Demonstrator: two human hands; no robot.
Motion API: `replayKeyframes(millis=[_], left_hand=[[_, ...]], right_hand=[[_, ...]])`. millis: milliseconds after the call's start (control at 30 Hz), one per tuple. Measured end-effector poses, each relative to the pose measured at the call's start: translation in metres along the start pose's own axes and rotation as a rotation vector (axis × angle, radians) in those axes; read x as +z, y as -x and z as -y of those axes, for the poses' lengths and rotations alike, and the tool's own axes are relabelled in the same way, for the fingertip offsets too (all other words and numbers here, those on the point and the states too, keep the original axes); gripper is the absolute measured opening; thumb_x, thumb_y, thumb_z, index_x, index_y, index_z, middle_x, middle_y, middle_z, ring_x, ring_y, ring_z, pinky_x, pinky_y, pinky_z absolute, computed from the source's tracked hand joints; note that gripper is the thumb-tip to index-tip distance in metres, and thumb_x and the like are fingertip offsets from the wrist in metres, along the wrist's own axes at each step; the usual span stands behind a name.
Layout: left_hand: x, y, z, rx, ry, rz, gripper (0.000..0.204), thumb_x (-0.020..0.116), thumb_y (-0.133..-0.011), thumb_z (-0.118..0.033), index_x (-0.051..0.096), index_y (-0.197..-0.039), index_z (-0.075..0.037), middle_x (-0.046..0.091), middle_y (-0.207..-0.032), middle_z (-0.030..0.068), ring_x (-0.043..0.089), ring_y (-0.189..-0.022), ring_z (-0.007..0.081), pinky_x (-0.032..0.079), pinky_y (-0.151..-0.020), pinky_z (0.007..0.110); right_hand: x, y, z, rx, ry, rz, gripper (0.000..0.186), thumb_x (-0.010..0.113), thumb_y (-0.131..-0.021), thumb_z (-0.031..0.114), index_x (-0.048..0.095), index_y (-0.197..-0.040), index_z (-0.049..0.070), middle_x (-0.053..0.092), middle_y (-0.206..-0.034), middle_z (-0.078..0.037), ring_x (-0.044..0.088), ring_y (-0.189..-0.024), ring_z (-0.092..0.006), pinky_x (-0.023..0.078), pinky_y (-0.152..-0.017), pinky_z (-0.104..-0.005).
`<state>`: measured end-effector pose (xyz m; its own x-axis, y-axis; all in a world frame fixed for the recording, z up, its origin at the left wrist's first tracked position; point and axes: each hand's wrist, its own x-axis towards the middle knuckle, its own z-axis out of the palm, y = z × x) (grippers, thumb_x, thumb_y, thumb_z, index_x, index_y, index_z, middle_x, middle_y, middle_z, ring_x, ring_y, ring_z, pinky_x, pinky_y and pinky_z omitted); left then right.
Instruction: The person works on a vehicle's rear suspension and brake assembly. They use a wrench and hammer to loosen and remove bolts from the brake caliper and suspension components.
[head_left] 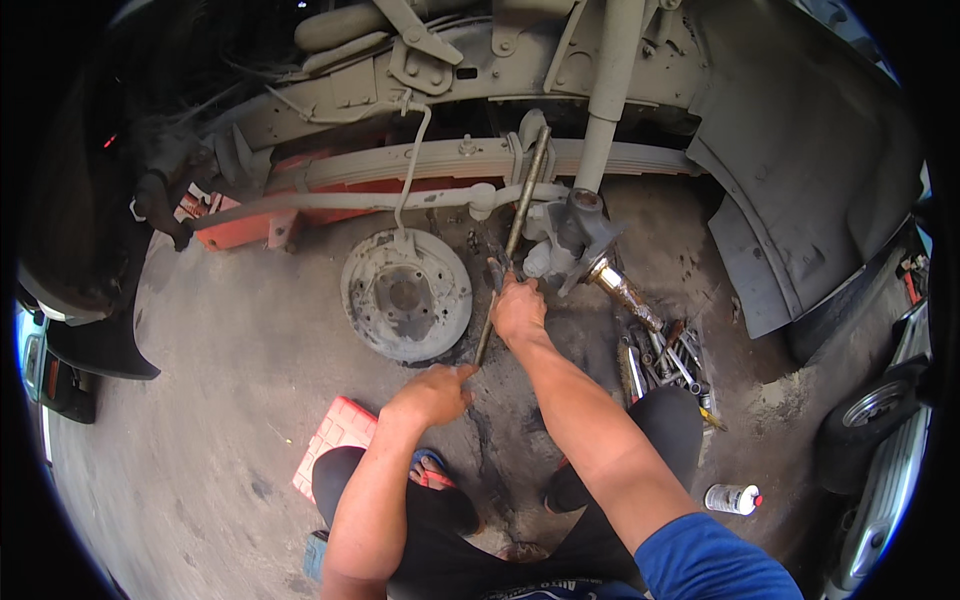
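Note:
A long metal bar (527, 190) slants up from between my knees to the leaf spring (375, 165). My left hand (430, 393) is closed around its lower end. Farther up, my right hand (519, 308) is closed on the bar, beside a dark piece (495, 272) whose kind I cannot make out. Just right of the bar is the dirty steering knuckle (578, 225), with a shiny, greasy spindle (625, 288) pointing down to the right. A round, dusty brake backing plate (440, 300) stands left of my hands, a bent brake line rising from it.
Wrenches and other tools (665, 360) lie piled by my right knee. A white bottle with a red cap (733, 499) lies at lower right. A red plastic piece (342, 435) is by my left knee. A dark fender liner (770, 180) hangs at right.

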<state>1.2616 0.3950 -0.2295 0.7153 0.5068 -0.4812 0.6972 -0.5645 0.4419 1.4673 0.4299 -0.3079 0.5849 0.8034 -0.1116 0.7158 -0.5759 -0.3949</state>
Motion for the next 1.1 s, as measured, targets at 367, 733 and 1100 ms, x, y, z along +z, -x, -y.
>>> replayKeyframes(millis=[367, 733, 1100], left_hand=[[0.0, 0.001, 0.006, -0.031, -0.036, 0.022, 0.054, 0.061, -0.097, -0.031, 0.051, -0.147, -0.012, 0.064, -0.131, 0.0227, 0.059, -0.124, 0.0397, 0.047, -0.106, 0.046], [0.005, -0.006, 0.023, -0.028, 0.065, -0.152, 0.053, 0.064, -0.096, -0.03, 0.055, -0.143, -0.007, 0.064, -0.133, 0.0211, 0.059, -0.125, 0.0368, 0.048, -0.104, 0.044], [-0.042, -0.166, -0.017, -0.238, 1.34, -0.292, 0.041, 0.064, -0.1, -0.041, 0.064, -0.112, -0.002, 0.055, -0.081, 0.0009, 0.056, -0.073, 0.0146, 0.046, -0.066, 0.032]], right_hand=[[-0.012, -0.012, -0.005, -0.069, -0.037, 0.155, 0.05, 0.065, -0.088, 0.015, 0.058, -0.135, 0.002, 0.055, -0.13, -0.03, 0.061, -0.121, -0.0425, 0.053, -0.101, -0.0431], [0.015, -0.002, -0.004, -0.032, 0.19, -0.131, 0.04, 0.067, -0.09, 0.02, 0.06, -0.126, 0.006, 0.057, -0.117, -0.025, 0.066, -0.103, -0.0402, 0.057, -0.084, -0.0488], [-0.009, 0.01, -0.001, -0.057, 0.04, -0.064, 0.05, 0.075, -0.081, 0.025, 0.061, -0.121, 0.0, 0.055, -0.121, -0.026, 0.061, -0.112, -0.0418, 0.052, -0.096, -0.0476]])
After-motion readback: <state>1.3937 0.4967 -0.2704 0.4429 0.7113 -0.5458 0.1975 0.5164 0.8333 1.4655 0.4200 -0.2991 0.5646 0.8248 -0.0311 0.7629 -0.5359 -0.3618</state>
